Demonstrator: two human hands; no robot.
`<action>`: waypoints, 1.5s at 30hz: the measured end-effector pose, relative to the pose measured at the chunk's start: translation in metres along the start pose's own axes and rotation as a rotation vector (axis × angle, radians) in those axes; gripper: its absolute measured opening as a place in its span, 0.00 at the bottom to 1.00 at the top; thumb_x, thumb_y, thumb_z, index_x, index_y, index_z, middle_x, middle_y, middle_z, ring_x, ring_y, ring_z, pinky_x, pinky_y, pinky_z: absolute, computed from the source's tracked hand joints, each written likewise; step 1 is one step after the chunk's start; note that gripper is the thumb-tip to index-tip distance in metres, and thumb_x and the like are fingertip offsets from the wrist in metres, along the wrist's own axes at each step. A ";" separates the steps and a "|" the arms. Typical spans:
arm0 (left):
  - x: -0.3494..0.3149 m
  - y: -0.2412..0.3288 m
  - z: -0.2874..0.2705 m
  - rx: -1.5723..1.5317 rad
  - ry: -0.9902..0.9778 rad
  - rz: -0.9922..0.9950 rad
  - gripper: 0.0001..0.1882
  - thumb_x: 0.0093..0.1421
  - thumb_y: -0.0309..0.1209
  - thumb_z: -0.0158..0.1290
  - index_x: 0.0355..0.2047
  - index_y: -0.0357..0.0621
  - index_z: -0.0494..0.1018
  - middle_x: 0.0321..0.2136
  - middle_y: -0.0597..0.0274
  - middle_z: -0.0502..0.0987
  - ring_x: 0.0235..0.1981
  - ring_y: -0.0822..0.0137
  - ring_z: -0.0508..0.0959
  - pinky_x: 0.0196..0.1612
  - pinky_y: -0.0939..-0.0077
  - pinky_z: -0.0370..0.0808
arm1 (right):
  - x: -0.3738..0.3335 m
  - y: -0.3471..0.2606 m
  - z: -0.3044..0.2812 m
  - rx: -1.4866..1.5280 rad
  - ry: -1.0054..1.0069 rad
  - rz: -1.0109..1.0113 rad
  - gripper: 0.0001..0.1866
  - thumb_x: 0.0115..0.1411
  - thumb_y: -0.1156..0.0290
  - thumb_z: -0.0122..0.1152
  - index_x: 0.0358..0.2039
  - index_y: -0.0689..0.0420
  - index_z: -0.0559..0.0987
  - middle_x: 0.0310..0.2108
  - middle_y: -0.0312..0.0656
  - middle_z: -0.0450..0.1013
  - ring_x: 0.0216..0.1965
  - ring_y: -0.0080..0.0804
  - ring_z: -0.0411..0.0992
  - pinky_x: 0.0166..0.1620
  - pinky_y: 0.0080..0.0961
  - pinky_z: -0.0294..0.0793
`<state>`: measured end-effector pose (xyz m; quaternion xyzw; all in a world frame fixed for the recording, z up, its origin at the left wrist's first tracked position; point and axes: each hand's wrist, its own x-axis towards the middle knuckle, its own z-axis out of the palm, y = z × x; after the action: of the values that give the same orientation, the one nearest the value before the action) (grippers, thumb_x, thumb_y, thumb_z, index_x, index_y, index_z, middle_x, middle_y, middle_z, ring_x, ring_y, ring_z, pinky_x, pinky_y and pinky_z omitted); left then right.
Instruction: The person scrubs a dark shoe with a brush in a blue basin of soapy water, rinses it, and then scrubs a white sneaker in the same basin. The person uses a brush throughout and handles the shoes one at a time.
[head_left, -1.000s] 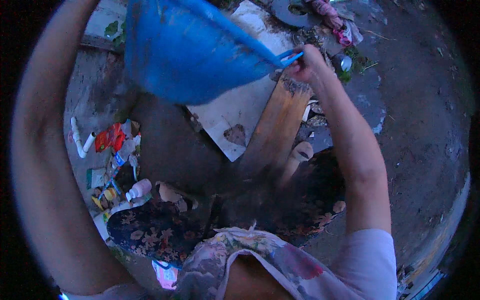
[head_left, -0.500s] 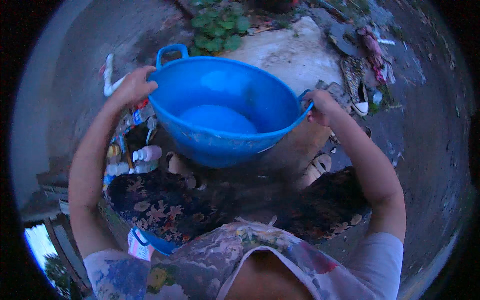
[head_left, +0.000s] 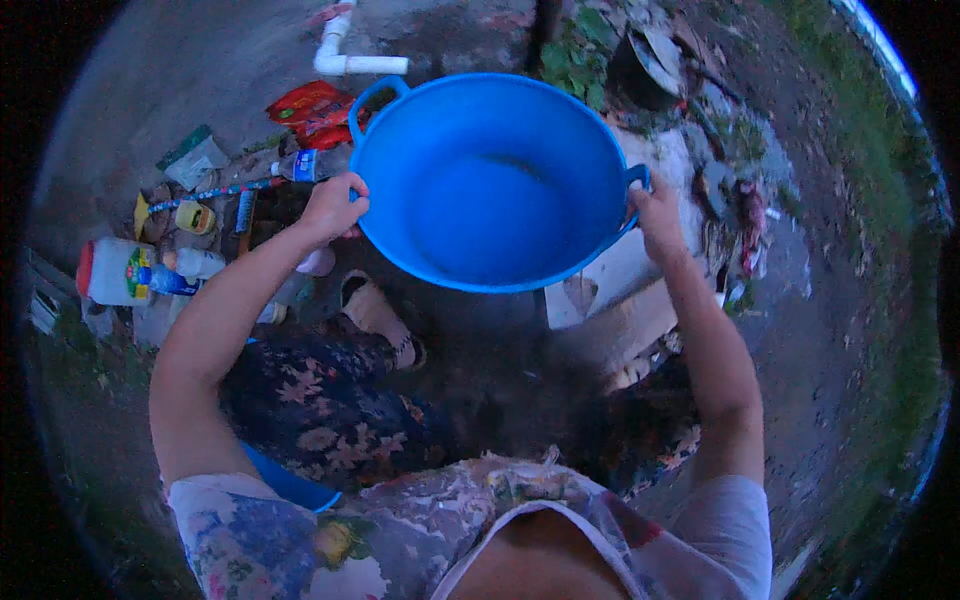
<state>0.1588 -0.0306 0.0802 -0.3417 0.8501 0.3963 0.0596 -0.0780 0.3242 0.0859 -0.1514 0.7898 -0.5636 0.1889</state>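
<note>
A large blue plastic tub (head_left: pixel 480 205) with two loop handles is held up in front of me, its mouth turned toward me. A small dark patch shows on its inner wall. My left hand (head_left: pixel 335 208) grips the rim on the left, just below the left handle. My right hand (head_left: pixel 656 215) is closed round the handle on the right side. Both arms are stretched forward. Beneath the tub, a sandal (head_left: pixel 378 318) shows beside my patterned trousers.
To the left lie a white-and-red jug (head_left: pixel 112 272), a brush (head_left: pixel 244 212), a plastic bottle (head_left: pixel 308 165) and a red packet (head_left: pixel 312 112). Behind them is a white pipe (head_left: pixel 360 65). A pale slab (head_left: pixel 600 285) and a dark round container (head_left: pixel 648 68) are on the right.
The tub has tilted further toward me, so more of its inside shows. My view has swung left, bringing the bottles, red packet and pipe further into sight. Both hands keep their hold.
</note>
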 end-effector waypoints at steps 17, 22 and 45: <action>0.015 -0.104 0.030 -0.154 0.437 0.146 0.10 0.53 0.27 0.48 0.37 0.47 0.65 0.32 0.48 0.74 0.34 0.45 0.74 0.34 0.53 0.68 | 0.211 -0.212 0.386 -0.709 0.024 -0.908 0.17 0.54 0.57 0.52 0.36 0.56 0.77 0.32 0.54 0.74 0.35 0.54 0.72 0.40 0.44 0.71; 0.019 -0.109 0.036 -0.153 0.495 0.228 0.10 0.53 0.25 0.47 0.37 0.44 0.65 0.30 0.48 0.73 0.30 0.47 0.74 0.32 0.57 0.69 | 0.242 -0.200 0.426 -0.974 -0.008 -0.794 0.22 0.58 0.53 0.44 0.35 0.59 0.78 0.34 0.54 0.75 0.36 0.52 0.73 0.40 0.44 0.71; 0.024 -0.107 0.035 -0.092 0.504 0.197 0.12 0.55 0.26 0.45 0.40 0.46 0.67 0.28 0.49 0.74 0.28 0.50 0.75 0.31 0.57 0.69 | 0.241 -0.241 0.361 -1.211 -0.398 -1.403 0.20 0.60 0.55 0.47 0.40 0.57 0.77 0.36 0.50 0.74 0.38 0.50 0.72 0.42 0.42 0.70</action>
<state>0.2020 -0.0666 -0.0201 -0.3476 0.8484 0.3407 -0.2080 -0.1154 -0.1629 0.1778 -0.7571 0.6301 -0.0069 -0.1722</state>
